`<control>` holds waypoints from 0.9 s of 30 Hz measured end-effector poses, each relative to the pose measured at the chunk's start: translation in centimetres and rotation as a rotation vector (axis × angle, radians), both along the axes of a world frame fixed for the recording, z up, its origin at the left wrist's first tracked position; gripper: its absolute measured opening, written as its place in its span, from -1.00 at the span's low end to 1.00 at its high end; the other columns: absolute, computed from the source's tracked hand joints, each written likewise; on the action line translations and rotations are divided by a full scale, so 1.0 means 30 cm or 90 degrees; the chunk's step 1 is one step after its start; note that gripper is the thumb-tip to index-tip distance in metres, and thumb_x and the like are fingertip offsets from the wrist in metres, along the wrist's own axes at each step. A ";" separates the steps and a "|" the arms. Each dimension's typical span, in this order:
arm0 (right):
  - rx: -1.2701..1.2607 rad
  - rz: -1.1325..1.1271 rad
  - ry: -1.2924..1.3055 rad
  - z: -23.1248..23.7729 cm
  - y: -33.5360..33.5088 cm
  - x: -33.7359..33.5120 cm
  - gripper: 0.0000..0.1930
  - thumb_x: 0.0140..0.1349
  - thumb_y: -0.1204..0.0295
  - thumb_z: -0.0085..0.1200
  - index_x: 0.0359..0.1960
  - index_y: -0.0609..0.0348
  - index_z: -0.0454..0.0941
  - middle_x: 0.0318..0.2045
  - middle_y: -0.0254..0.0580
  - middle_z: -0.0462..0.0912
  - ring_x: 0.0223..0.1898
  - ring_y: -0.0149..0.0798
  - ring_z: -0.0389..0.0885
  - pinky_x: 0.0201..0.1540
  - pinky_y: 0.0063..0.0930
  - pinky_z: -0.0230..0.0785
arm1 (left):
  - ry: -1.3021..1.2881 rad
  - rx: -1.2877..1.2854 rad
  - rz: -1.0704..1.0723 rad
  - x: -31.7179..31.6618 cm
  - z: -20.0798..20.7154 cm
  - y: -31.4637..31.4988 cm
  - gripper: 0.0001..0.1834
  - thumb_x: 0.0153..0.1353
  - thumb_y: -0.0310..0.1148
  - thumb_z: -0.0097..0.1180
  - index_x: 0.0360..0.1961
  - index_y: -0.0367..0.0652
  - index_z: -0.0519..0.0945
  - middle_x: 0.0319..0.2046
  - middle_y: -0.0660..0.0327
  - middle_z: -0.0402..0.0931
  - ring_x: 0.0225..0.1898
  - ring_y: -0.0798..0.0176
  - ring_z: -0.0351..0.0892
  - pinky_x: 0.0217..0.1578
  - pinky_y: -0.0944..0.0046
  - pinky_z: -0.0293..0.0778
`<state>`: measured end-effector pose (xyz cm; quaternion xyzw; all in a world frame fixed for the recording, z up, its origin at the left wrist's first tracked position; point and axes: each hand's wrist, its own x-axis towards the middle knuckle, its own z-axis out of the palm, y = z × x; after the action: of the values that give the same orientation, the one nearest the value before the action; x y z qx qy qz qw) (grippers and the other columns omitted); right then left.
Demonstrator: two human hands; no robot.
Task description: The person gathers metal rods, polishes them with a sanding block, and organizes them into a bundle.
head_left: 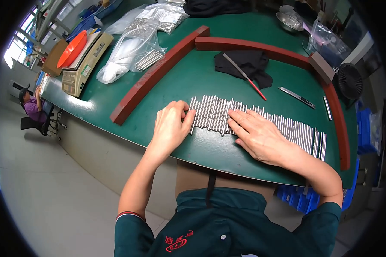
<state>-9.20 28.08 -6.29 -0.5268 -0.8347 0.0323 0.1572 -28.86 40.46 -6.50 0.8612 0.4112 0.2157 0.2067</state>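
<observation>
A long row of thin metal rods [212,112] lies side by side on the green tabletop, running from middle to right. At its left end, my left hand [170,124] is curled, thumb and fingertips against the leftmost metal rod [194,115]. That rod leans slightly and sits a little apart from its neighbours. My right hand [259,136] rests flat over the middle of the row, fingers stretched out, covering some rods. Beyond the row are a red-and-silver pen-like tool [248,79] partly on a black cloth [244,68], and a utility knife [297,97].
Dark red bars [158,73] frame the work area. A single rod [327,108] lies near the right bar. Behind are bagged metal parts [148,43], a scale [83,68] with an orange tray [73,48], a metal bowl [289,22] and a small black fan [350,81]. Another person [35,105] sits far left.
</observation>
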 end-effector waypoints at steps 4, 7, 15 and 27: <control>0.003 -0.001 -0.001 -0.006 0.005 -0.019 -0.56 0.03 0.40 -0.03 -0.08 0.44 0.30 0.02 0.15 0.27 0.06 -0.01 0.28 0.11 -0.24 0.10 | -0.011 0.023 0.006 0.000 -0.008 0.000 -0.80 -0.03 -0.40 0.08 -0.47 -0.37 0.48 -0.66 0.12 0.38 -0.68 0.29 0.34 -0.58 0.31 0.30; 0.019 -0.004 0.012 -0.027 0.027 -0.048 -0.56 0.05 0.39 -0.06 -0.07 0.48 0.28 0.02 0.18 0.27 0.07 -0.01 0.27 0.11 -0.26 0.10 | -0.008 0.078 0.018 0.004 -0.015 0.010 -0.79 -0.03 -0.39 0.09 -0.45 -0.36 0.48 -0.67 0.13 0.37 -0.67 0.29 0.33 -0.57 0.30 0.31; 0.047 -0.007 0.075 -0.027 0.083 -0.104 -0.61 0.08 0.43 -0.09 -0.08 0.43 0.29 0.02 0.16 0.27 0.06 0.03 0.26 0.09 -0.25 0.11 | 0.019 0.057 0.069 0.004 -0.002 0.030 -0.75 0.00 -0.34 0.07 -0.43 -0.38 0.50 -0.64 0.10 0.39 -0.64 0.24 0.38 -0.54 0.28 0.32; 0.095 -0.008 0.067 0.031 0.143 0.048 -0.84 -0.19 0.60 0.07 -0.47 0.24 0.48 -0.58 -0.24 0.39 -0.41 -0.22 0.33 -0.34 -0.40 0.22 | -0.001 0.010 0.074 -0.034 0.006 0.014 -0.77 -0.01 -0.37 0.05 -0.40 -0.37 0.48 -0.57 0.13 0.39 -0.61 0.30 0.35 -0.50 0.31 0.32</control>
<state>-7.75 32.36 -5.35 -0.5165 -0.8220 -0.0038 0.2399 -29.89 40.89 -6.34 0.8373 0.4584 0.2313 0.1878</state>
